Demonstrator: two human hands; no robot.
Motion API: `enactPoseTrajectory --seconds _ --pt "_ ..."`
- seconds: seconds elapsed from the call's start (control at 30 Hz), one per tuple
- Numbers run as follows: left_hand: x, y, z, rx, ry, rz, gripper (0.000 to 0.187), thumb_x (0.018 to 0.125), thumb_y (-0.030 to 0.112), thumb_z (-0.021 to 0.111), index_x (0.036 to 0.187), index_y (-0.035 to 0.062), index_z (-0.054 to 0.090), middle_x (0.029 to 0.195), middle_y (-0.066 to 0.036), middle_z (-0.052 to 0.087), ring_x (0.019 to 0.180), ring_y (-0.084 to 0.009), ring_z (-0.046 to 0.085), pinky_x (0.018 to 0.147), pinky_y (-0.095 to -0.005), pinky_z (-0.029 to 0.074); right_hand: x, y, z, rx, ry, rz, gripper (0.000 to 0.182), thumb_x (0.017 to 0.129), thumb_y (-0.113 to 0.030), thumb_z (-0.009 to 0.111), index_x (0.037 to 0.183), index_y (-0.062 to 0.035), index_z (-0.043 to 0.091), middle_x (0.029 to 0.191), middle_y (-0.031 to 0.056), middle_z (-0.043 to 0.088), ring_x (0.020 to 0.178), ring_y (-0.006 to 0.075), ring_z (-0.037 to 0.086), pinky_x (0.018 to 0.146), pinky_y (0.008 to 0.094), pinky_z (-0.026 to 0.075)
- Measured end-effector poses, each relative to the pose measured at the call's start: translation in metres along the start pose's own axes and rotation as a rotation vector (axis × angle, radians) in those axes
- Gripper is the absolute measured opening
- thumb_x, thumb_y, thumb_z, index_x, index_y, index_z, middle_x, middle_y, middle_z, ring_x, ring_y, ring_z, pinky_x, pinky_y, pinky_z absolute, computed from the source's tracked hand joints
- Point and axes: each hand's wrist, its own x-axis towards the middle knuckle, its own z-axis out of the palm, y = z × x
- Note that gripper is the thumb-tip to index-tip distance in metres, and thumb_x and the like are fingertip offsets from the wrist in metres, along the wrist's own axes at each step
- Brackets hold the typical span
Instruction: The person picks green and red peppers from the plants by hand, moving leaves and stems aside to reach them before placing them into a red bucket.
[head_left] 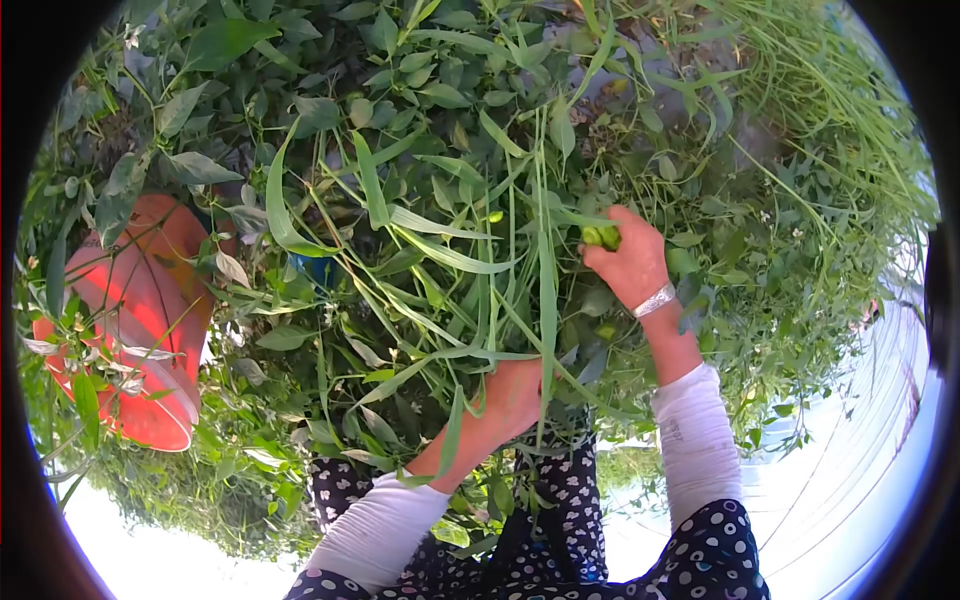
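My right hand (637,262) is closed around light green peppers (600,236), which show between the thumb and fingers, above the plants. A silvery band circles that wrist. Lower and to the left, my left hand (515,393) reaches in among leafy pepper plants (420,100). Leaves and long grass blades (546,290) cover its fingers, so what they touch is hidden. A small green pepper (495,217) shows among the stems above my left hand. Another green pepper (605,330) seems to hang below my right hand.
An orange-red plastic container (150,330) lies tilted among the leaves at the left. Something blue (320,268) shows partly through the foliage. Tall thin grass (840,110) grows at the upper right. Pale sheeting (840,480) spreads at the lower right.
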Motion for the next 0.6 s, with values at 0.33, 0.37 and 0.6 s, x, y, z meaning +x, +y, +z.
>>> enactPoseTrajectory --seconds 0.33,0.37,0.6 --pt "-0.002 0.003 -0.001 -0.033 -0.018 -0.041 0.016 0.082 0.019 0.061 0.084 0.0037 0.055 0.065 -0.014 0.054 0.056 -0.0304 0.050 0.055 -0.0389 0.041 -0.008 0.022 -0.023 0.897 -0.194 0.261 0.016 0.072 -0.005 0.060 0.088 -0.0043 0.058 0.073 0.0000 0.052 0.056 0.0051 0.042 0.050 0.0191 0.033" --pt "-0.002 0.003 -0.002 -0.004 -0.011 -0.028 0.017 0.082 0.020 0.061 0.085 0.0038 0.055 0.066 -0.013 0.055 0.057 -0.0304 0.051 0.055 -0.0387 0.041 -0.009 0.011 -0.029 1.128 -0.270 0.273 0.015 0.073 -0.010 0.060 0.087 -0.0043 0.058 0.073 0.0010 0.053 0.056 0.0061 0.043 0.050 0.0198 0.034" --pt "0.002 -0.001 0.002 -0.001 -0.163 -0.172 0.021 0.081 0.023 0.061 0.088 0.0035 0.057 0.072 -0.015 0.056 0.064 -0.0317 0.056 0.059 -0.0384 0.043 0.011 -0.037 -0.093 1.388 -0.234 0.019 0.014 0.078 -0.015 0.060 0.089 -0.0063 0.055 0.082 0.0061 0.056 0.068 0.0138 0.055 0.058 0.0215 0.045"
